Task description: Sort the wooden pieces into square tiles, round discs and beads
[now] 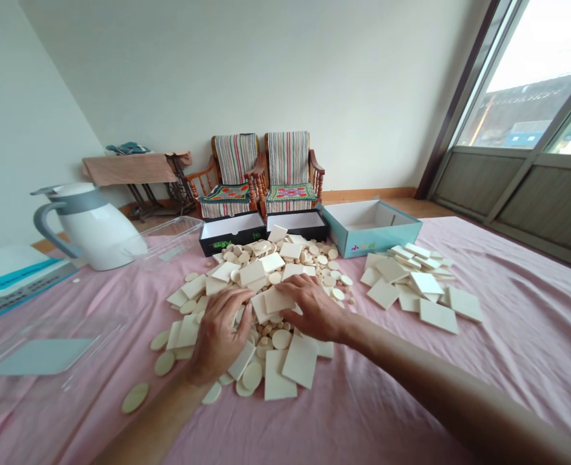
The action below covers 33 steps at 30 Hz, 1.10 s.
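Observation:
A heap of pale wooden pieces (253, 273), squares and discs of several sizes, lies on the pink cloth in front of me. My right hand (317, 307) has its fingers over a square wooden tile (278, 299), with the thumb at its lower edge. Another square overlaps beneath that tile. On the heap's left side rests my left hand (222, 329), its fingers bent and spread from the thumb, among discs and squares. Its fingertips are partly hidden by the pieces. Nearer to me lie larger squares (300, 360) and a disc (252, 375).
Squares form a separate pile (428, 284) at right. Behind stand a black box (232, 234), a second black box (298, 225) and a light-blue box (375, 229). At left are a white jug (99, 226), a clear plastic tray (48, 355) and a blue-white box (19, 284).

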Tool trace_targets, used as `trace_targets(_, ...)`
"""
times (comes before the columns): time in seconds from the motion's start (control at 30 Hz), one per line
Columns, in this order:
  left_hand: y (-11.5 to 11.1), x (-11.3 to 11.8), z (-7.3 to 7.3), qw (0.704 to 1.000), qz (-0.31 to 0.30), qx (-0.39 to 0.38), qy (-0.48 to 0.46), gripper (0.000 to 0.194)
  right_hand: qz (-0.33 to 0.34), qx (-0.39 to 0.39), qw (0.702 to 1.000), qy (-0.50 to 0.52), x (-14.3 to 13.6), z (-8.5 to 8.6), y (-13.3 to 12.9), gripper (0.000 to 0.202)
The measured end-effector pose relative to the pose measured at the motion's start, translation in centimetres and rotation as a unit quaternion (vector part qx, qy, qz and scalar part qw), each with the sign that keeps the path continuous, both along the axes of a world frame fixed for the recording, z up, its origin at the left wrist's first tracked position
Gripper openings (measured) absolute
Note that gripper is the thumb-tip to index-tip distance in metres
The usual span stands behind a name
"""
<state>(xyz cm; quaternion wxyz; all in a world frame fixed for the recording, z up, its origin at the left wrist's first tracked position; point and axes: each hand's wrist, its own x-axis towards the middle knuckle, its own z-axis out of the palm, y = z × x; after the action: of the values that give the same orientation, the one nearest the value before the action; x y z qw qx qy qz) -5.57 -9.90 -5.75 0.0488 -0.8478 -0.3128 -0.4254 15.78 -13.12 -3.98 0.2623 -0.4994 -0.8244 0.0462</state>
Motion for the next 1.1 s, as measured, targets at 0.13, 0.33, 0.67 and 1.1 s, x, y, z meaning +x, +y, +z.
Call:
trace_targets(0.13,0.3,0.1,-0.2,1.0,0.0,0.006,0.001,0.021,-0.099,0.027,0.995,0.018,3.1,-0.2,-0.5,0.043)
trace_targets(0.33,0.4,0.5,-0.3,1.0,-0.002,0.005,0.009,0.021,-0.386,0.054,0.919,-0.065,13.2,-1.0,-1.0,0.04)
trace_targets(0.67,0.0,0.4,-0.3,1.0,0.002,0.003,0.01,0.022,-0.226,0.047,0.97,0.074,11.9,-1.6,-1.2,0.029)
trace_targets(1.1,0.0,0.6,-0.1,1.0,0.002,0.004,0.009,0.021,-0.024,0.006,0.999,-0.029,3.3,-1.1,-1.8,0.049)
